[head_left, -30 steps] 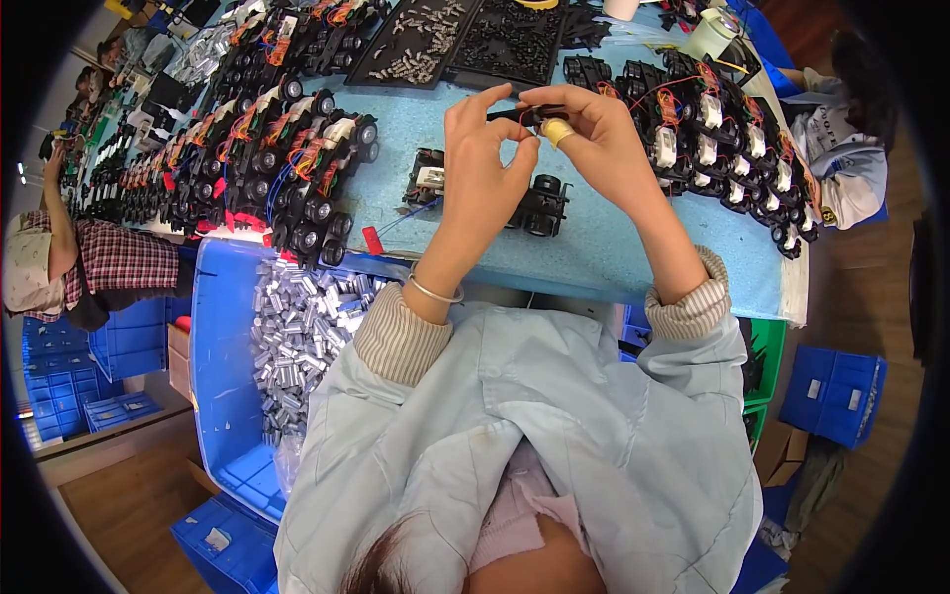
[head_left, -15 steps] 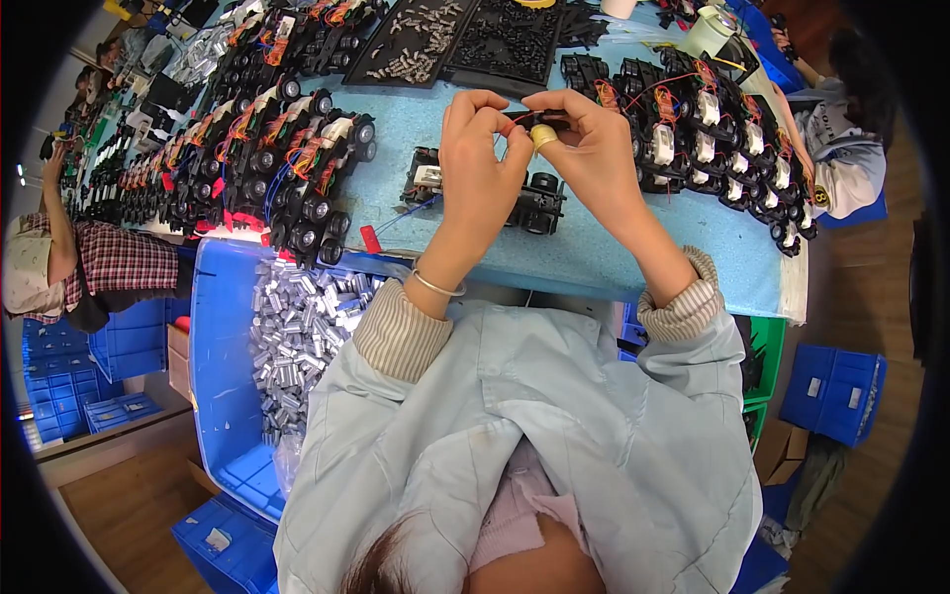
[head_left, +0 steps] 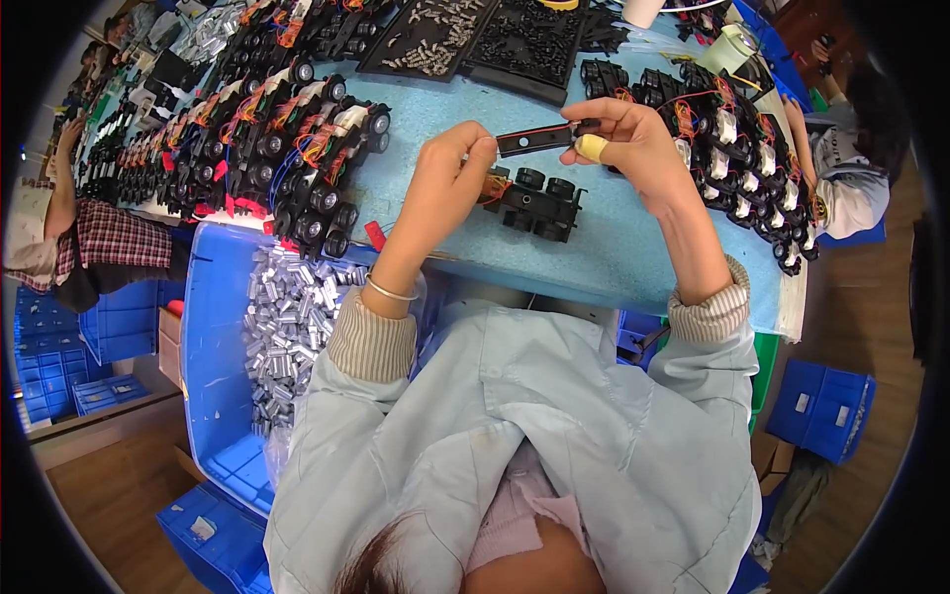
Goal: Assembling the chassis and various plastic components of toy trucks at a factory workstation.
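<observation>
A flat black plastic strip (head_left: 534, 141) with a hole and a red wire along its edge is stretched between my hands, above the table. My right hand (head_left: 638, 148), with yellow tape round its thumb, pinches the strip's right end. At the strip's left end the fingers of my left hand (head_left: 442, 186) are closed together; whether they grip the plastic or the thin wire is hard to see. Just beneath lies a black toy-car chassis (head_left: 539, 205) with several wheels, its left end partly behind my left hand.
Rows of wired black chassis fill the table's left (head_left: 297, 148) and right (head_left: 732, 158). Black trays hold screws (head_left: 430, 40) and small black parts (head_left: 520, 45). Below left, a blue bin (head_left: 213, 346) contains silver cylinders (head_left: 287, 317). Other people work at both sides.
My hands have moved apart, the left one leftward and lower, the right one rightward. The black strip now shows between them. The chassis beneath has shifted slightly right.
</observation>
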### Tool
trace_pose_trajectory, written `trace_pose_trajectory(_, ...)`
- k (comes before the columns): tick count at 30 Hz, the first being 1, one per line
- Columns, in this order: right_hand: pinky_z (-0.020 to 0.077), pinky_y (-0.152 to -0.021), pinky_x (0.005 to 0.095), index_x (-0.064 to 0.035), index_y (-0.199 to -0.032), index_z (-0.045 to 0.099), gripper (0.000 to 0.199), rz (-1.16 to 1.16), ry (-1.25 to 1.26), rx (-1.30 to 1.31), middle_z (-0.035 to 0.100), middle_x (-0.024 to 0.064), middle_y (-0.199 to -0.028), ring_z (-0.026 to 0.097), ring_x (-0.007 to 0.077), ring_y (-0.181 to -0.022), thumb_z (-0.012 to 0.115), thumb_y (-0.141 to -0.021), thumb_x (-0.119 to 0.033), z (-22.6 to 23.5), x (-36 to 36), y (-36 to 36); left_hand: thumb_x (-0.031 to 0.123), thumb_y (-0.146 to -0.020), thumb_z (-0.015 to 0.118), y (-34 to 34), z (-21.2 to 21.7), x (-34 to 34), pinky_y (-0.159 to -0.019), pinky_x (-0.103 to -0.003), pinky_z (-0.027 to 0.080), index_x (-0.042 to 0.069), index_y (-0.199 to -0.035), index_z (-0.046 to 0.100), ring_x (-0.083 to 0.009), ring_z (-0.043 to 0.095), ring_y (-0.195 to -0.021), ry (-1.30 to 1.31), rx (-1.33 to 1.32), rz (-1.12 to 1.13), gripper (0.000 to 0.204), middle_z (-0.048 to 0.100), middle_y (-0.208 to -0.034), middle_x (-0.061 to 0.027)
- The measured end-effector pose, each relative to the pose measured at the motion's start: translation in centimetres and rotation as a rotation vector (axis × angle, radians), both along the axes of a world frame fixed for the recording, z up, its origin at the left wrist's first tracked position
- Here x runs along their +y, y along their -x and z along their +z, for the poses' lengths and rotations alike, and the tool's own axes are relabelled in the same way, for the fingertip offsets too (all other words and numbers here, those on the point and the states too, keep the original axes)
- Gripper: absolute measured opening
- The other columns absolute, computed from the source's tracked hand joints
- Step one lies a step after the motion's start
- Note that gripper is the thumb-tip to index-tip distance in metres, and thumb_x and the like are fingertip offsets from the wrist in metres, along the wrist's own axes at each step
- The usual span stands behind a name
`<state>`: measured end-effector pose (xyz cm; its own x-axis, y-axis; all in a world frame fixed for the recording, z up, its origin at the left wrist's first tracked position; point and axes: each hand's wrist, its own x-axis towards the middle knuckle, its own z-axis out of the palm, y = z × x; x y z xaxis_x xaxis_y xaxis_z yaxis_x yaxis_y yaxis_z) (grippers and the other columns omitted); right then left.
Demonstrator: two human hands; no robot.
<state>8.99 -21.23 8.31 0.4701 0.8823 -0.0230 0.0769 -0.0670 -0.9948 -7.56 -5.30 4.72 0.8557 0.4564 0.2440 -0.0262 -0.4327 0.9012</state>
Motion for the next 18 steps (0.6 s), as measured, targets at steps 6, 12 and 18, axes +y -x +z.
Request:
trace_pose_trajectory(6,0.0507,-0.066,0.03,0.0008,-0.114,0.057,0.036,0.004,-0.171,-0.771,0.061,0.008,-0.089,0.066,0.0244,-0.079,0.061,-0.079,0.004,-2.9,1.8,0.8,0.022,-0.099,0.046,-0.7,-2.5,0.3,-0.052,-0.02,0.033,0.002,-0.083,0.051,-0.0042,0.042,-0.058,0.523,-0.145,-0.167,0.026,0.05,-0.067,0.0058)
trace_pose_trajectory(12,0.0467,-0.056,0.0382,-0.0026,-0.1,0.056,0.029,-0.095,-0.231,-1.389,0.055,0.0094,-0.076,0.058,0.0315,-0.066,0.068,-0.075,-0.01,-4.1,2.3,1.1,0.016,-0.095,0.054,-1.6,-2.6,-1.6,-0.053,-0.024,0.04,0.0,-0.095,0.055,-0.0068,0.044,-0.057,0.327,-0.271,0.041,0.016,0.052,-0.077,0.0009)
trace_pose_trajectory(18,0.0463,-0.056,0.0406,-0.0029,-0.098,0.053,0.021,-0.031,0.049,-1.243,0.059,0.0118,-0.079,0.06,0.0316,-0.07,0.062,-0.079,-0.007,-3.0,0.5,2.6,0.005,-0.083,0.064,-1.6,-3.1,-2.6,-0.053,-0.029,0.045,0.002,-0.093,0.058,-0.0176,0.053,-0.054,-0.421,-0.376,0.312,0.013,0.052,-0.081,-0.0065)
